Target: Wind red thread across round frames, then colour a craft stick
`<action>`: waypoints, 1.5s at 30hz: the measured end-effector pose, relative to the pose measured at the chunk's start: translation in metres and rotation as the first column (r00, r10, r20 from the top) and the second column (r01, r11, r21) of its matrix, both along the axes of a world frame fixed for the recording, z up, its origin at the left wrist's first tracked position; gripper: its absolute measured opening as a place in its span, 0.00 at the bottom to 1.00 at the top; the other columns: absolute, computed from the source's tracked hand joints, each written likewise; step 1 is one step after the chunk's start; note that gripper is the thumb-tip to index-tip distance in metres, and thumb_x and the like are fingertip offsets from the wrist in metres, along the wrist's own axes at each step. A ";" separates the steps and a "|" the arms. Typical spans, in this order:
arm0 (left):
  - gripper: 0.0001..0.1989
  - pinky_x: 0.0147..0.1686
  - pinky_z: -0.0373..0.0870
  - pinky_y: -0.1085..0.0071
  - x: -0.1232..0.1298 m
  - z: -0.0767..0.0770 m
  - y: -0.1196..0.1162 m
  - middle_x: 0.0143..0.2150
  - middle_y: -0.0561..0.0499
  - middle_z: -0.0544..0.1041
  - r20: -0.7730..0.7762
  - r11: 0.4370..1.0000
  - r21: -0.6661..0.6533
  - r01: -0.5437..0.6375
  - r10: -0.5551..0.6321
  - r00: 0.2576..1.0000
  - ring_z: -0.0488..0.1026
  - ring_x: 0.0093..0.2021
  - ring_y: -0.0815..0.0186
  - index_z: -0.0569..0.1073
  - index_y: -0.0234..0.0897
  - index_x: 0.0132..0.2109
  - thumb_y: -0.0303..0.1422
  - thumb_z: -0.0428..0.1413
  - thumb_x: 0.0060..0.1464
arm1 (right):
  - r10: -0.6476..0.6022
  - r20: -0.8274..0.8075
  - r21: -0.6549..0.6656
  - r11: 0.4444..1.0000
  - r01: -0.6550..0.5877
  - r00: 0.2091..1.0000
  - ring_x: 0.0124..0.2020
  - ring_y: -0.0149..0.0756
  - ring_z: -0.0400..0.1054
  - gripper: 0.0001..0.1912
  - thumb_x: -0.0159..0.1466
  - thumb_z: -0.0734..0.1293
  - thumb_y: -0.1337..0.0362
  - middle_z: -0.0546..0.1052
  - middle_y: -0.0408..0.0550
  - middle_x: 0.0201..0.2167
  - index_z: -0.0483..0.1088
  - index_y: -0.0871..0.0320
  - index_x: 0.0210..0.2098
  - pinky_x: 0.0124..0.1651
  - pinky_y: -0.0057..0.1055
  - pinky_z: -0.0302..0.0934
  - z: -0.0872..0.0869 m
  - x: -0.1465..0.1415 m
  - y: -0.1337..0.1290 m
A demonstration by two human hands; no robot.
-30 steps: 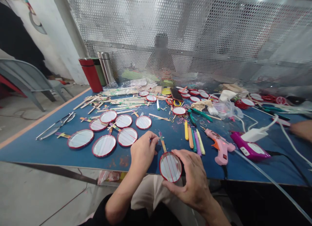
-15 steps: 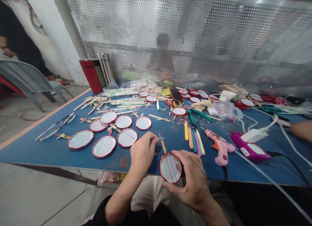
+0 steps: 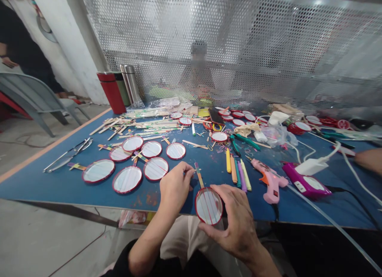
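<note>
Disc (image 3: 209,205) with a red rim and a pale face: we hold it at the near edge of the table (image 3: 86,193), and it sits just where it did a second ago. Our right hand (image 3: 235,213) curves around its right side, thumb at the lower rim, fingers at the upper, gripping it between them. That grip matches both earlier frames. The stick (image 3: 199,175) fixed to the disc points away from us, leaning slightly left.

Our left hand (image 3: 176,185) has thumb and fingertips pressed together just beside the far end of the stick, as before; we cannot tell whether something thin is pinched there.

What differs most is at the far left, behind the chair (image 3: 30,94). A second ago we saw only dark clothing there; half a second ago a hand came into view, and now that person's hand (image 3: 9,62) hangs lower, with a dark band at the wrist.

The rest of our things lie unchanged. Seven more discs (image 3: 127,179) are grouped left of our hands, with tongs (image 3: 68,155) beyond them. On our right lie the markers (image 3: 234,170), then the pink glue gun (image 3: 271,181) and the purple power strip (image 3: 307,179). At the right edge, a co-worker's arm (image 3: 368,160) rests in about the same spot, blurred.
</note>
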State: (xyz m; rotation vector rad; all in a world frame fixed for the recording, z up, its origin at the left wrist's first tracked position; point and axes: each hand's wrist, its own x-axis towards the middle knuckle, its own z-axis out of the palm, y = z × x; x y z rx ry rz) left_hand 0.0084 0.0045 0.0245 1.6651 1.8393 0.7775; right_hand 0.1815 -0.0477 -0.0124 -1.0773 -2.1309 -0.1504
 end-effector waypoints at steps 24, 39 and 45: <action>0.07 0.28 0.60 0.74 -0.002 -0.004 0.005 0.17 0.60 0.73 0.104 1.000 0.023 0.003 -0.006 0.995 0.75 0.22 0.68 0.70 0.43 0.34 0.36 0.49 0.57 | 0.004 -0.016 0.016 1.000 -0.004 1.000 0.45 0.51 0.65 0.40 0.54 0.71 0.52 0.70 0.59 0.44 0.54 0.64 0.58 0.46 0.51 0.60 0.001 -0.016 -0.002; 0.06 0.28 0.59 0.74 -0.005 -0.010 0.012 0.18 0.59 0.75 0.055 0.999 0.038 0.034 -0.037 0.998 0.76 0.25 0.66 0.70 0.43 0.33 0.34 0.50 0.57 | -0.031 -0.029 0.052 0.998 0.032 0.999 0.45 0.51 0.65 0.43 0.53 0.71 0.47 0.71 0.60 0.44 0.54 0.65 0.59 0.46 0.49 0.60 -0.009 -0.020 0.000; 0.06 0.27 0.58 0.75 -0.004 -0.010 0.012 0.19 0.59 0.75 0.068 0.998 0.057 0.040 -0.044 0.997 0.76 0.24 0.68 0.71 0.43 0.34 0.35 0.50 0.57 | -0.039 -0.014 0.074 0.996 0.040 0.999 0.45 0.51 0.65 0.43 0.53 0.71 0.47 0.71 0.60 0.44 0.55 0.66 0.58 0.46 0.49 0.60 -0.010 -0.020 0.001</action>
